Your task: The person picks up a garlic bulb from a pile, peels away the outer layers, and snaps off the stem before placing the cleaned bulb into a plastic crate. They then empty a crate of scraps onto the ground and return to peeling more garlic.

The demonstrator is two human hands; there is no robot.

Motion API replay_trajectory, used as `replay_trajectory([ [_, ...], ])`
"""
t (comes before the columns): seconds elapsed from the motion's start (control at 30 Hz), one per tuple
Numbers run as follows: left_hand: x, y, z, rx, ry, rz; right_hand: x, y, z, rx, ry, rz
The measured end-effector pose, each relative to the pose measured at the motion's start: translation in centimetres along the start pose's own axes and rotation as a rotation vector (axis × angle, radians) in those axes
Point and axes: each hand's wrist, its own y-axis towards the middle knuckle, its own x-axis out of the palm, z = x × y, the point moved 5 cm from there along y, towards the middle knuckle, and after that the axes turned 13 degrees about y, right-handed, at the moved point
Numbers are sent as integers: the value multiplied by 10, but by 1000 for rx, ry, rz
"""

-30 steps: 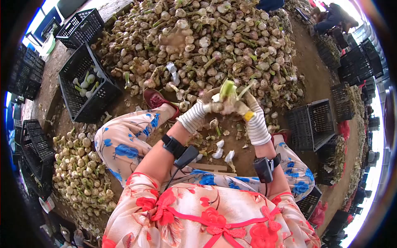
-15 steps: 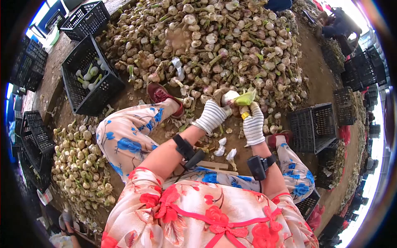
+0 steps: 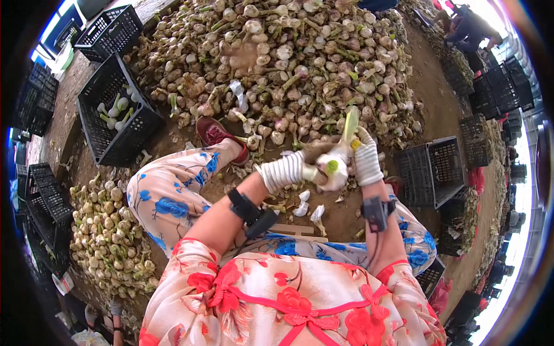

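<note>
My left hand (image 3: 291, 168), in a striped white glove, grips a white garlic bulb (image 3: 333, 167) whose cut green stem end faces me. My right hand (image 3: 365, 160), also gloved with yellow tape on a finger, holds a pale green stalk piece (image 3: 350, 123) that sticks up above the bulb. Both hands meet over the dirt floor, just in front of the big heap of unpeeled garlic (image 3: 300, 63). Black sensor bands sit on both wrists.
A black crate (image 3: 112, 112) with a few peeled bulbs stands at left, an empty black crate (image 3: 433, 170) at right. A smaller garlic pile (image 3: 107, 230) lies by my left knee. Peels (image 3: 309, 207) litter the ground. Another person (image 3: 464, 29) crouches far right.
The bulb has been turned and brought lower toward me. My right hand has pulled the green stalk away from it and now holds it upright above the bulb.
</note>
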Motion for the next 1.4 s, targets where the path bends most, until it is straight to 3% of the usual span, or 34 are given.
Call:
replay_trajectory([
  [0.03, -15, -3, -12, -91, 64, 128, 1, -4, 1, 41, 150, -71],
  [0.1, -34, 2, -18, -94, -79, 134, 17, -24, -7, 51, 188, -177],
  [0.17, -45, -1, -15, -52, 26, 294, 35, -38, -12, 119, 313, -325],
  [0.23, -49, 0, -7, 39, 40, 408, 46, -44, -13, 118, 394, -276],
  [0.37, -50, -3, -16, -77, -139, 503, 44, -35, 11, 26, 184, -109],
  [0.43, -51, 0, -24, 17, -22, 477, 30, -20, 35, -23, 371, 34],
  [0.5, -53, -5, -24, 54, 83, 538, 31, -19, 26, -139, 20, -24],
  [0.53, -55, -7, -21, 15, 199, 534, 32, -16, 11, -261, -304, -48],
  [0.57, -55, -7, -23, 10, 201, 525, 12, -13, 9, -16, -192, 265],
  [0.63, -60, 3, -20, -3, 414, 517, -74, 28, 51, 14, -554, 249],
  [0.67, -54, -2, -11, 98, 496, 476, -45, 16, 29, -102, -643, 77],
  [0.7, -50, -3, -3, 92, 489, 478, -23, 6, 14, -289, -521, -112],
  [0.77, -40, -2, 4, -35, 196, 443, 3, -12, 3, -90, -82, -353],
  [0.83, -41, 3, -8, -23, 243, 459, 30, -31, -9, 54, 15, -303],
  [0.9, -40, 2, -4, 21, 463, 462, 33, -32, -12, -67, -284, -221],
  [0.93, -36, 2, 1, 36, 536, 388, 35, -33, -16, -34, -292, -194],
  [1.0, -36, -1, -1, -7, 347, 322, 28, -26, -13, -67, -321, -199],
  [1.03, -34, -1, 0, -53, 225, 276, 20, -21, -6, 48, -229, -213],
  [1.13, -38, 1, 6, 28, 226, 301, 16, -17, -9, 135, -76, -194],
  [1.2, -35, -1, 5, -4, 196, 273, 34, -26, -23, -25, -312, -300],
  [1.23, -32, -2, 5, -41, 171, 239, 46, -31, -32, -125, -683, -262],
  [1.4, -35, -3, 8, -55, 129, 230, 11, -16, -2, 144, -129, -208],
])
